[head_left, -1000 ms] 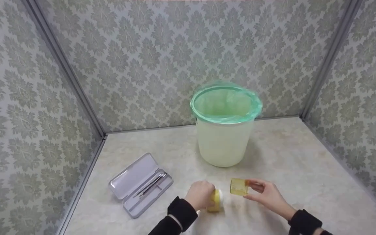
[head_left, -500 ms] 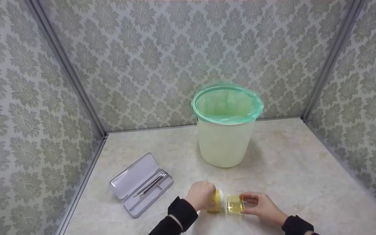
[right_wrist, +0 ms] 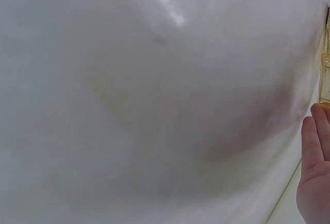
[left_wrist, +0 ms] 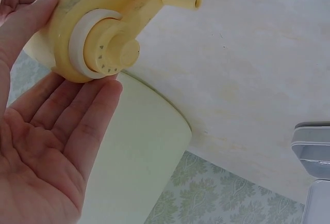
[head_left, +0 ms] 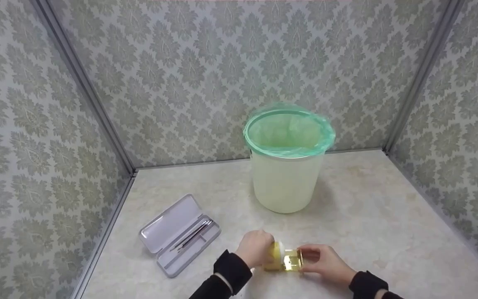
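My left hand (head_left: 255,248) grips a yellow hand-crank pencil sharpener (head_left: 273,258), lying on its side near the table front. Its crank (left_wrist: 105,51) faces the left wrist camera, with the thumb on one side of the body and fingers on the other. In my right hand (head_left: 325,262) a see-through yellow shavings box (head_left: 293,261) is pinched between thumb and fingers. The box's left end meets the sharpener's white edge in the head view. At the right wrist view's edge, fingers (right_wrist: 312,147) touch the box (right_wrist: 325,80).
Behind the hands stands a pale bin (head_left: 286,182) with a green liner over its rim. To the left lies an opened grey pencil case (head_left: 170,224) holding several pencils (head_left: 193,234). Patterned walls (head_left: 222,62) enclose the table (head_left: 367,199) at the back and sides.
The right hand has brought the shavings box left and toward the table front, up to the sharpener. The left hand has kept the sharpener in place.
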A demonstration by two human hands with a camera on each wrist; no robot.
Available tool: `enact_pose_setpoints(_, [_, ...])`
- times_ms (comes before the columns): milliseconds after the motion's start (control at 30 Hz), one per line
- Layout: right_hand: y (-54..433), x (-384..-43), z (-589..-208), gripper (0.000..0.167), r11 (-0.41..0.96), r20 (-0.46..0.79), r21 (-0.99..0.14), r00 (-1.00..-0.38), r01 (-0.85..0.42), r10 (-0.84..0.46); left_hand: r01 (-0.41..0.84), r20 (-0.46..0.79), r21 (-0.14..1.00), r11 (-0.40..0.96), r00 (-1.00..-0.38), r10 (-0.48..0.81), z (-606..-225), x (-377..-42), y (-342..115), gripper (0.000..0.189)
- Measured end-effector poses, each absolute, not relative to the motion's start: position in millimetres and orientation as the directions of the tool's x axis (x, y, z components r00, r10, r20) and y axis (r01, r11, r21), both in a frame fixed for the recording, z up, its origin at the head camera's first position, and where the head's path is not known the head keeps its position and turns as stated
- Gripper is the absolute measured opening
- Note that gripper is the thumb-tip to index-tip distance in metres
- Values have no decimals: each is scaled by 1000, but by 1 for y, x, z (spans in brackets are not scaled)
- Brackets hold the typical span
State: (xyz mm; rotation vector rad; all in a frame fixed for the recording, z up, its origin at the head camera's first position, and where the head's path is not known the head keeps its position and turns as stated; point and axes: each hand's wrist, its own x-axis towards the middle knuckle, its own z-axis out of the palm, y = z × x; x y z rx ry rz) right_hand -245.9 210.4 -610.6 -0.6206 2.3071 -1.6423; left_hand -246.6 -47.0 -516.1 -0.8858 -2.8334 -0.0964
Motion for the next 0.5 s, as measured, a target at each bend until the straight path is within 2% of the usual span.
enact_pose_setpoints(500, [204, -254, -608, 60, 248, 6, -958, -875, -144, -484, 570, 181, 18, 821, -810, 558, -518, -249, -47, 25])
